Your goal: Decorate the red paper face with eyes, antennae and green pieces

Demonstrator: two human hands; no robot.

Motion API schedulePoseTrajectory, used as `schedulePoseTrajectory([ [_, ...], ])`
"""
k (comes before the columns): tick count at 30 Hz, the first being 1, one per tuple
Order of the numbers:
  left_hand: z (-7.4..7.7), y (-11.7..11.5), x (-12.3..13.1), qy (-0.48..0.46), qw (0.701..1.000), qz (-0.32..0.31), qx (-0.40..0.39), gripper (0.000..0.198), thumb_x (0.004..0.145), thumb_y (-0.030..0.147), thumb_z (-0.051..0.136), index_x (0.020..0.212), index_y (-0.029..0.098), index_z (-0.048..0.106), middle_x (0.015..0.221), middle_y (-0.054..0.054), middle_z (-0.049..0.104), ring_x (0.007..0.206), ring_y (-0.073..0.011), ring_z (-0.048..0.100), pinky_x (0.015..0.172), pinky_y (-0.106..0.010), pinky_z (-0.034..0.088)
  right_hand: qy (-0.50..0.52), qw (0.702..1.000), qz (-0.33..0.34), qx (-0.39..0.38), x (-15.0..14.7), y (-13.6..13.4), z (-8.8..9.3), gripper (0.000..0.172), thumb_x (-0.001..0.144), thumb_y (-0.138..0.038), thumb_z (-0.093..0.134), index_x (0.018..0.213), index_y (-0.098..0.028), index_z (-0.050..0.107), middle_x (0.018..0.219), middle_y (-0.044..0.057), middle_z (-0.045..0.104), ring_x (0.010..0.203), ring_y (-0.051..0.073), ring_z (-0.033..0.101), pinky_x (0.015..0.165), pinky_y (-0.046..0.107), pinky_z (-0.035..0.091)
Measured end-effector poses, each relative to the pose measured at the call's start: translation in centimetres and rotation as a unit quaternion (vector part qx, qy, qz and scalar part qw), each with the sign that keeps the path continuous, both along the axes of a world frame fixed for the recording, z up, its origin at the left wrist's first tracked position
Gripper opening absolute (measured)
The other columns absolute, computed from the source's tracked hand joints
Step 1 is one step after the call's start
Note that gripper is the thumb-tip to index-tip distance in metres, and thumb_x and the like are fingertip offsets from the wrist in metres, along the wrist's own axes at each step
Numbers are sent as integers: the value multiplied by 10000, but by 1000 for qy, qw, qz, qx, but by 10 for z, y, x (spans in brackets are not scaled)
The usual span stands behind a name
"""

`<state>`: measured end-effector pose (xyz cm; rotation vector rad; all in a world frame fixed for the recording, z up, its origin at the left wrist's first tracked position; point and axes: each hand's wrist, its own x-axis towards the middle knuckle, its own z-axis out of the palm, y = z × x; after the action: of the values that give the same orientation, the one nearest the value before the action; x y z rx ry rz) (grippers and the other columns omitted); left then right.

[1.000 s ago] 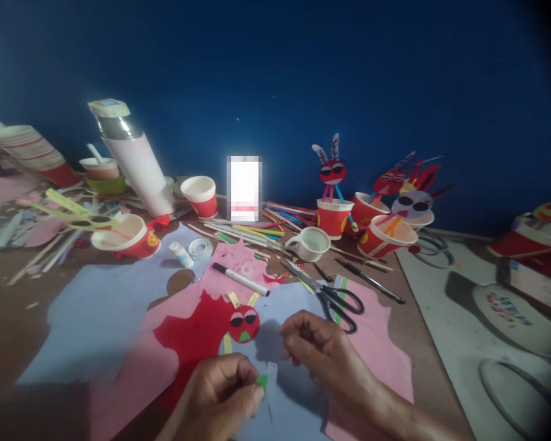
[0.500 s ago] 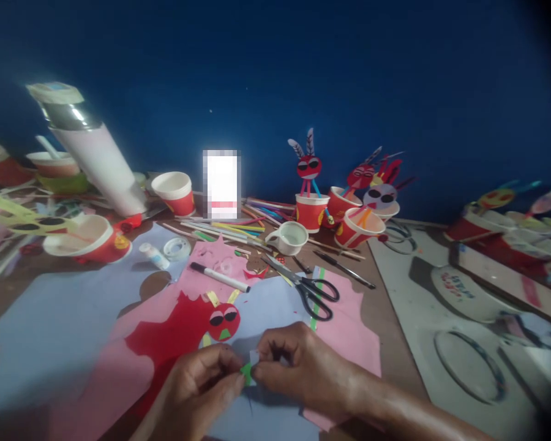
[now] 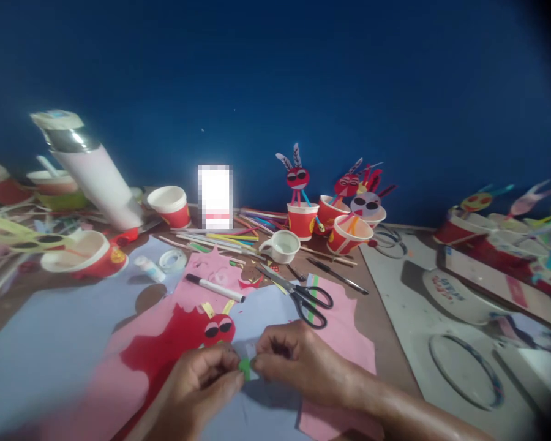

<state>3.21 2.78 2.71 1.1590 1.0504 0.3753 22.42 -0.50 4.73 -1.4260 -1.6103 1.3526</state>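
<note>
Between the thumb and forefinger of my left hand [image 3: 206, 380] is a small green paper piece [image 3: 244, 369]. My right hand [image 3: 298, 361] pinches a small pale paper piece [image 3: 250, 351] that lies against the green one; whether the two are joined I cannot tell. Just beyond my left hand, a round red paper face [image 3: 220, 331] with black eyes and yellow antennae lies on red paper [image 3: 165, 343]; its lower part is hidden by the hand. Black-handled scissors [image 3: 298, 299] lie partly open beyond my right hand, and a capped marker [image 3: 215, 288] rests on pink paper.
Behind lie a small white cup [image 3: 284, 246], coloured sticks [image 3: 220, 239] and a tape roll [image 3: 172, 261]. Red paper cups [image 3: 302, 222] hold paper-face figures. A flask [image 3: 96, 177] leans at left. On the right are a phone [image 3: 500, 285] and a grey board [image 3: 408, 306].
The view has shifted slightly, so the table items sit a little lower and further left. Both hands keep their pinch on the green and pale pieces, now overlapping the red face's lower edge.
</note>
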Motion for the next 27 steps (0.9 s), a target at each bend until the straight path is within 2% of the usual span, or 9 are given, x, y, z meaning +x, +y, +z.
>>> schedulePoseTrajectory([
  [3, 8, 11, -3, 14, 1000, 10, 4, 243, 708, 368, 611, 621, 162, 517, 478, 81, 335, 447, -71, 273, 445, -205, 215, -165, 982, 22, 93, 26, 9, 6, 187, 846, -189, 510, 889, -206, 691, 836, 3, 707, 753, 132, 627, 689, 210, 438],
  [4, 10, 14, -5, 15, 1000, 22, 11, 229, 723, 360, 595, 631, 163, 523, 469, 79, 351, 443, -75, 293, 450, -208, 234, -259, 958, 4, 119, 37, 13, 7, 193, 830, -196, 529, 928, -220, 693, 916, 24, 718, 837, 170, 643, 752, 247, 444],
  [6, 12, 21, -8, 15, 998, 53, 26, 199, 740, 333, 574, 643, 162, 541, 461, 71, 385, 443, -83, 332, 462, -214, 268, -462, 881, -29, 92, 61, 21, 4, 237, 824, -238, 521, 1001, -274, 675, 967, 37, 716, 879, 233, 655, 712, 301, 459],
  [7, 13, 24, -10, 13, 997, 68, 35, 188, 746, 318, 568, 648, 159, 554, 465, 67, 398, 448, -86, 346, 469, -215, 279, -494, 865, -41, 80, 71, 24, 2, 249, 815, -258, 525, 1016, -257, 672, 933, 74, 719, 846, 281, 663, 669, 342, 460],
  [9, 12, 30, -12, 0, 994, 95, 52, 188, 748, 302, 568, 637, 150, 571, 475, 59, 421, 452, -83, 353, 477, -215, 284, -514, 854, -32, 70, 86, 30, -4, 251, 784, -250, 534, 990, -233, 676, 818, 93, 723, 784, 315, 668, 623, 364, 451],
  [12, 11, 34, -14, -15, 992, 110, 56, 208, 754, 307, 572, 635, 138, 598, 480, 47, 450, 450, -84, 367, 485, -221, 289, -518, 853, -11, 64, 92, 31, -9, 262, 797, -279, 515, 1009, -272, 670, 820, 80, 731, 777, 317, 673, 608, 360, 434],
  [17, 12, 38, -19, -21, 992, 115, 47, 237, 750, 325, 582, 619, 129, 600, 426, 58, 426, 424, -73, 346, 473, -218, 269, -511, 858, 16, 40, 80, 25, -6, 318, 756, -198, 499, 1019, -298, 647, 772, 58, 725, 740, 298, 675, 570, 328, 392],
  [23, 18, 42, -25, -67, 988, 134, 34, 163, 726, 304, 621, 714, 147, 578, 463, 66, 463, 420, -62, 358, 441, -208, 251, -549, 835, 15, 34, 71, 27, -8, 402, 746, -238, 497, 1133, -286, 597, 819, 88, 730, 750, 345, 671, 547, 342, 381],
  [27, 26, 45, -26, -103, 982, 155, 28, 123, 737, 273, 624, 751, 160, 576, 487, 69, 482, 430, -57, 377, 452, -202, 288, -498, 866, 28, 37, 84, 23, 3, 299, 743, -255, 519, 1009, -308, 644, 641, 12, 693, 641, 267, 649, 548, 319, 388],
])
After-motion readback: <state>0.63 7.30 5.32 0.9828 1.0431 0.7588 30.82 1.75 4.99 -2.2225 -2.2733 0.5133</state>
